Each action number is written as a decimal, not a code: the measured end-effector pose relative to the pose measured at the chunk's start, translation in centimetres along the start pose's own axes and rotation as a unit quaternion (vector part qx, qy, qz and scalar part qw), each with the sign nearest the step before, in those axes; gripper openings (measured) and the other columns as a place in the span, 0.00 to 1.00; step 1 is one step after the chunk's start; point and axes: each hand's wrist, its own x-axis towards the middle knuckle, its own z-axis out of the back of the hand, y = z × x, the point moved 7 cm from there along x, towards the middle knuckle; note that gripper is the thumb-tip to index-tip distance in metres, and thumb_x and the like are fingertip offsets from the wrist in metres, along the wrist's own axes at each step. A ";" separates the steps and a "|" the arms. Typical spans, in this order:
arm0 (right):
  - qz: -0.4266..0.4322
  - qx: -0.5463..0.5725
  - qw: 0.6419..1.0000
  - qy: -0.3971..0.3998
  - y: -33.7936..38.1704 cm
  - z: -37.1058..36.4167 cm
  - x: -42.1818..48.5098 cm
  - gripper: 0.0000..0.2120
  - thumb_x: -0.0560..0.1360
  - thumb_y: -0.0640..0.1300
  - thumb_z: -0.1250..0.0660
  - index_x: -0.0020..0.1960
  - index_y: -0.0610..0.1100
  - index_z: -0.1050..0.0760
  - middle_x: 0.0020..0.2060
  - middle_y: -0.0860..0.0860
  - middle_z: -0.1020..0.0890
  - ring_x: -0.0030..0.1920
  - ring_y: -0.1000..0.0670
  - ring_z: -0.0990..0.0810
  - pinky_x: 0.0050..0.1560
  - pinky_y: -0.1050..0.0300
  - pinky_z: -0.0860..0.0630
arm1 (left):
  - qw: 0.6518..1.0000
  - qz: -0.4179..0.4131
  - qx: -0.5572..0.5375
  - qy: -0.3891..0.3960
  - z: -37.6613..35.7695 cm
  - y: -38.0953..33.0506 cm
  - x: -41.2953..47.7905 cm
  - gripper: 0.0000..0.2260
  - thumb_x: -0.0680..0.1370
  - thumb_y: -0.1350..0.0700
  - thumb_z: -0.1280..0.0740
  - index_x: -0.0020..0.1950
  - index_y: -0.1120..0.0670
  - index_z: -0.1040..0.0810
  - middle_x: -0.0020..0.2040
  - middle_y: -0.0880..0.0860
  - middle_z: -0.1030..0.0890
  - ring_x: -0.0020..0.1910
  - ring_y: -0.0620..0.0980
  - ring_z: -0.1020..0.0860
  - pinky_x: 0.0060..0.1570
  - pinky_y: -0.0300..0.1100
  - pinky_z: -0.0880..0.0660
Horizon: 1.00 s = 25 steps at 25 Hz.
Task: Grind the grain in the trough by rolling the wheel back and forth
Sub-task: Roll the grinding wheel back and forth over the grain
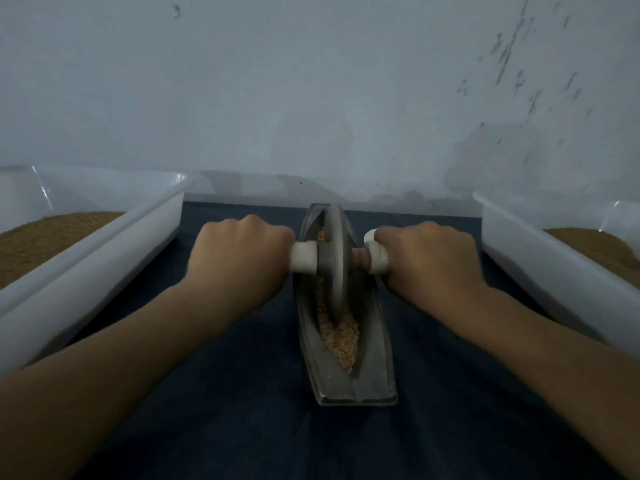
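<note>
White plastic bin (104, 244), left edge of frame, holds brown milled material. Its wall runs just beside my forearm, so an elbow drifting outward could knock it.

Centre-left: my left hand (239, 251) is a fist wrapped round the left handle (304, 257), knuckles up, tight against the wheel.

Frame centre: the wheel (334, 265) stands on edge in the far half of the metal trough (349, 382), near its far tip. Risk: pushed further forward, the rim may ride up and out over that tip.

The grain (341, 336) is heaped in the near half of the groove, high toward the right lip. A fast pull-back could plough it over onto the dark cloth (242, 410).

The trough looks unfixed on the cloth and may creep under load.

Centre-right: my right hand (429, 258) is a fist round the right handle (377, 259), set further out, with bare axle (360, 258) showing. Uneven spacing could mean uneven load; the wheel could tilt and bind on the trough wall.

Right edge: second bin (536, 271), near my wrist, carries the same knock hazard.
</note>
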 end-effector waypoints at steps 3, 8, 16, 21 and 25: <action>-0.046 0.010 0.997 0.064 0.1 -1.4 4.2 0.05 0.78 0.47 0.31 0.53 0.51 0.22 0.44 0.49 0.20 0.44 0.44 0.20 0.37 0.55 0.34 | 0.994 0.061 -0.030 0.081 -2.0 0.4 3.9 0.04 0.77 0.53 0.35 0.49 0.50 0.22 0.40 0.51 0.26 0.40 0.56 0.22 0.36 0.46 0.32; 0.048 0.004 0.999 0.003 -0.1 0.8 0.1 0.08 0.71 0.50 0.29 0.43 0.54 0.28 0.32 0.56 0.27 0.32 0.48 0.24 0.28 0.60 0.40 | 0.997 -0.005 -0.056 0.058 -0.1 1.3 -0.7 0.08 0.73 0.45 0.32 0.38 0.43 0.30 0.32 0.43 0.35 0.30 0.49 0.32 0.30 0.41 0.36; -0.079 0.039 0.996 0.032 -0.7 -2.2 2.0 0.04 0.77 0.51 0.33 0.49 0.52 0.24 0.40 0.52 0.19 0.40 0.44 0.20 0.34 0.56 0.33 | 0.997 0.020 0.018 0.078 -0.9 0.5 3.6 0.04 0.76 0.50 0.33 0.48 0.48 0.21 0.38 0.50 0.25 0.33 0.52 0.26 0.32 0.45 0.34; -0.007 0.007 1.000 0.019 -0.8 0.1 0.3 0.04 0.73 0.50 0.32 0.46 0.54 0.26 0.34 0.54 0.23 0.34 0.47 0.24 0.30 0.58 0.38 | 0.999 0.003 -0.028 0.036 -0.1 0.9 0.2 0.05 0.72 0.48 0.30 0.42 0.46 0.24 0.32 0.46 0.33 0.29 0.51 0.31 0.29 0.43 0.37; 0.006 0.047 0.995 -0.085 -1.1 1.7 -3.2 0.11 0.61 0.47 0.32 0.36 0.52 0.35 0.25 0.58 0.44 0.24 0.58 0.47 0.30 0.66 0.53 | 0.996 -0.056 -0.018 -0.066 1.4 0.9 -1.9 0.22 0.60 0.50 0.25 0.34 0.46 0.40 0.26 0.45 0.42 0.22 0.48 0.45 0.28 0.34 0.53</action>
